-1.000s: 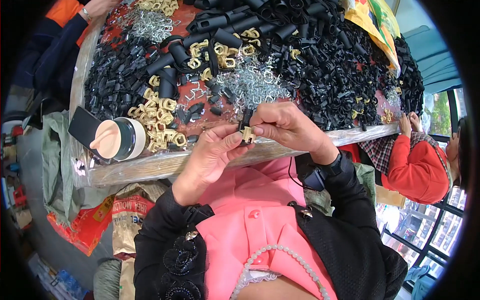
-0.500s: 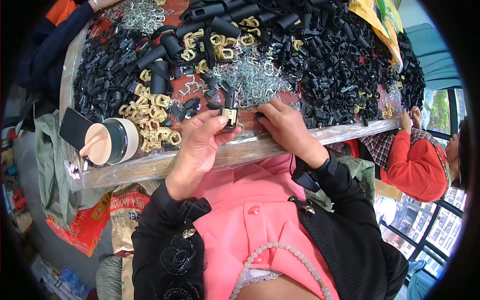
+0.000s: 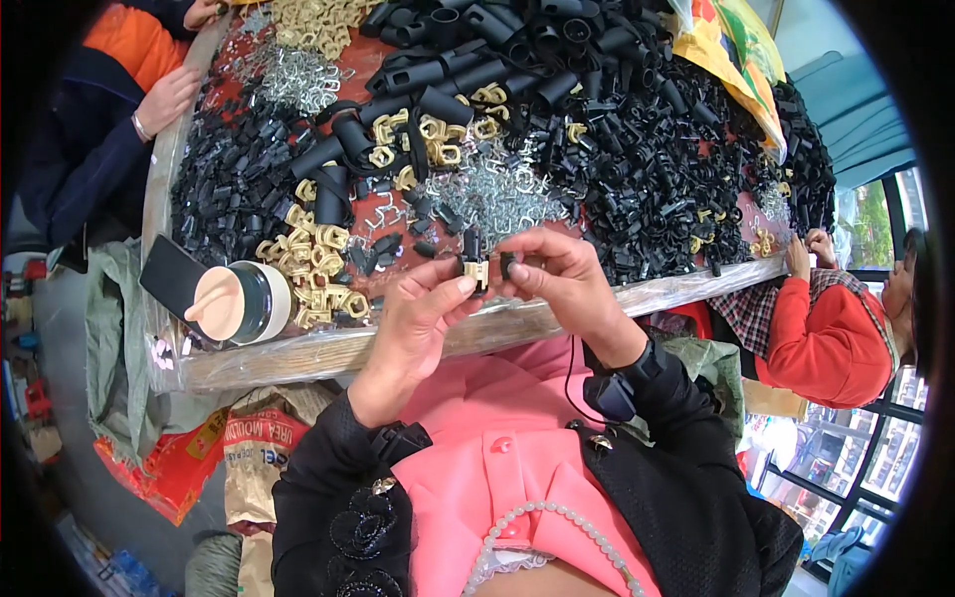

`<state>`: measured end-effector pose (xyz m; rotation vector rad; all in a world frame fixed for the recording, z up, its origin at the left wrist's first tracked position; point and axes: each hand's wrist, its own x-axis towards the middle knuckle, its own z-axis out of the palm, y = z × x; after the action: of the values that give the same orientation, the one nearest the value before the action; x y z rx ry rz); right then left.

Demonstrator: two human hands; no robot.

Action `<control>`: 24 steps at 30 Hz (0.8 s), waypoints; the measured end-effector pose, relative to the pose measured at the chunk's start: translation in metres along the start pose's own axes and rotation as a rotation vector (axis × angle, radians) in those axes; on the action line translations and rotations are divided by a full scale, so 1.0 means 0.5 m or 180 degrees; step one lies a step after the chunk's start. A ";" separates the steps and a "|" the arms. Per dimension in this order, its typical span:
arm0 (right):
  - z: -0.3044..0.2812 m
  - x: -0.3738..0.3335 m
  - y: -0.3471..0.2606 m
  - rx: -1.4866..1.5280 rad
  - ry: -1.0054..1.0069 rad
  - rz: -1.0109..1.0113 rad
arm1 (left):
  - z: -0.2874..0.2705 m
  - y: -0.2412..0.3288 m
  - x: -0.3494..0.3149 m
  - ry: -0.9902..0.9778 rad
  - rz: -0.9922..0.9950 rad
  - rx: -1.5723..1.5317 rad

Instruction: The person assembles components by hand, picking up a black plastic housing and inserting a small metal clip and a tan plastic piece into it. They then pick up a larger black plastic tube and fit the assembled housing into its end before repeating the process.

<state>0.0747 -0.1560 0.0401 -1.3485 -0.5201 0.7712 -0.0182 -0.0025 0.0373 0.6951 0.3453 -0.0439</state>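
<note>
Over the near table edge, my left hand [image 3: 423,313] pinches a small black-and-gold fitting [image 3: 477,272] between thumb and fingertips, its black end pointing up. Close beside it on the right, my right hand [image 3: 565,282] grips a little black plastic part [image 3: 507,264] between thumb and forefinger. Whether the two pieces touch I cannot tell. Behind my hands lies a heap of silvery bent metal hooks [image 3: 497,184]. Gold-coloured buckle-like pieces [image 3: 313,244] are piled left of my left hand, and small black plastic parts [image 3: 637,189] spread widely to the right.
At the table's left corner sit a lidded jar [image 3: 244,303] and a dark phone [image 3: 179,274]. Black tubes [image 3: 477,70] lie at the back, near a yellow bag [image 3: 731,70]. Two other people work here: a hand [image 3: 167,104] rests on the left edge, and a red sleeve [image 3: 821,333] shows at right.
My right hand has come up from the parts near the table edge, now with a small black part, and moved left to the fitting. At far left, another person's hand has come into view.
</note>
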 end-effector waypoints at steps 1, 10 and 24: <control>0.006 -0.002 -0.011 0.0341 -0.0081 0.0041 | 0.006 0.003 -0.002 -0.0104 -0.0030 -0.0056; 0.027 -0.001 -0.020 -0.1639 0.0414 -0.1209 | 0.000 -0.014 0.006 -0.0230 -0.0257 -0.0272; 0.014 0.025 -0.014 -0.3112 -0.0108 -0.2693 | -0.007 -0.006 0.001 -0.0467 -0.0272 0.0362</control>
<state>0.0788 -0.1423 0.0471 -1.7536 -1.4892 -0.2295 -0.0194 -0.0027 0.0326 0.7846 0.2328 -0.1960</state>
